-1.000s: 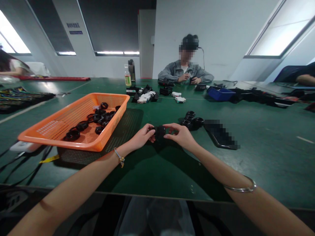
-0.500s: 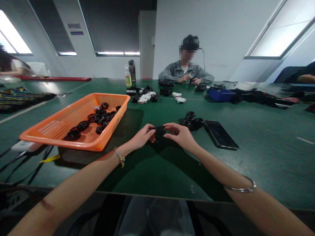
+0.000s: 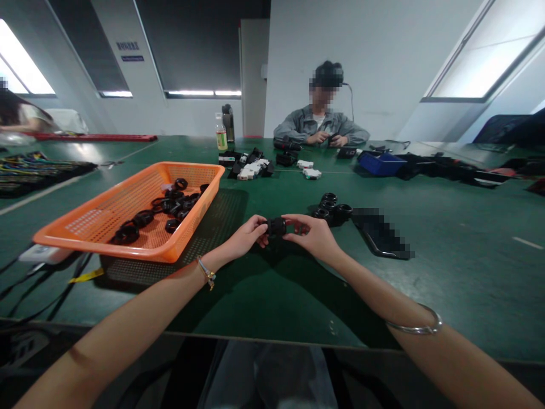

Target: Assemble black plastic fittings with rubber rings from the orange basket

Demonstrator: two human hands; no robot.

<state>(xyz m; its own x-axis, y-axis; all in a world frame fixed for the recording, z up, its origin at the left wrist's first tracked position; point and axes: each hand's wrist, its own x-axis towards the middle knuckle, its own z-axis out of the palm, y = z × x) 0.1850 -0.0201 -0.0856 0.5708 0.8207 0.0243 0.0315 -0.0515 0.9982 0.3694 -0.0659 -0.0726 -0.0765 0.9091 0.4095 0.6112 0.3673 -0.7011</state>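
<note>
A small black cylindrical part [image 3: 276,227] is held between my two hands, over the green table [image 3: 281,301]. My left hand [image 3: 251,233] pinches its left end with thumb and fingers. On the other end, my right hand [image 3: 309,233] grips with thumb and forefinger, the other fingers curled. What exactly the part is, I cannot make out. Just beyond my right hand lies a cluster of several black ring-shaped parts [image 3: 330,209]. Left of my left hand, an orange plastic basket [image 3: 106,193] holds several more black round parts [image 3: 174,207].
A phone [image 3: 383,236] lies right of my right hand. Farther back are white and black pieces [image 3: 251,167], a blue bin [image 3: 382,165], a bottle [image 3: 221,133] and a dark flask [image 3: 229,122]. A person in a grey jacket [image 3: 293,125] sits across the table. Cables [image 3: 63,289] run at the left.
Almost nothing differs. Both hands keep their grip on the black part at the same spot, with only a slight shift of the right fingers.
</note>
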